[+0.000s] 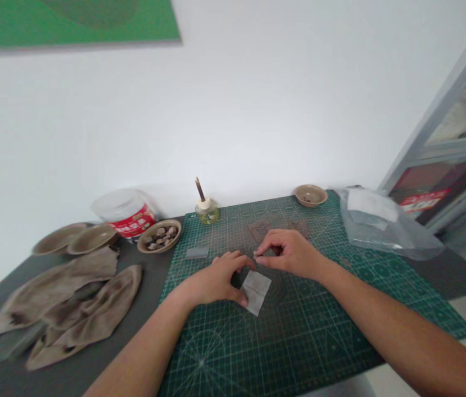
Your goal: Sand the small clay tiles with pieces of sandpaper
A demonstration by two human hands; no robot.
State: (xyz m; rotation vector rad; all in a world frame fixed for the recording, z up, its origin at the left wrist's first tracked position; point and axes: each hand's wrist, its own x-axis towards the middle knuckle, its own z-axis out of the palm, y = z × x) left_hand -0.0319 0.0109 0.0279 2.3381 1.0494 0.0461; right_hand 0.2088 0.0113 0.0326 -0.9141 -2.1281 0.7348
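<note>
A small pale grey folded sheet (256, 290) lies on the green cutting mat (323, 331) in front of me. My left hand (216, 281) rests on the mat with fingers curled, its thumb pressing the sheet's lower left corner. My right hand (288, 253) is just beyond the sheet, its thumb and forefinger pinched together at the sheet's upper edge. What the pinch holds is too small to make out.
A small grey piece (197, 252) lies on the mat's left part. A bowl of small stones (159, 236), two empty bowls (74, 239), a red-labelled tub (126, 213), a small glass bottle (207, 210), another bowl (310, 195), stained cloths (67, 300) and a plastic bag (381, 223) surround the mat.
</note>
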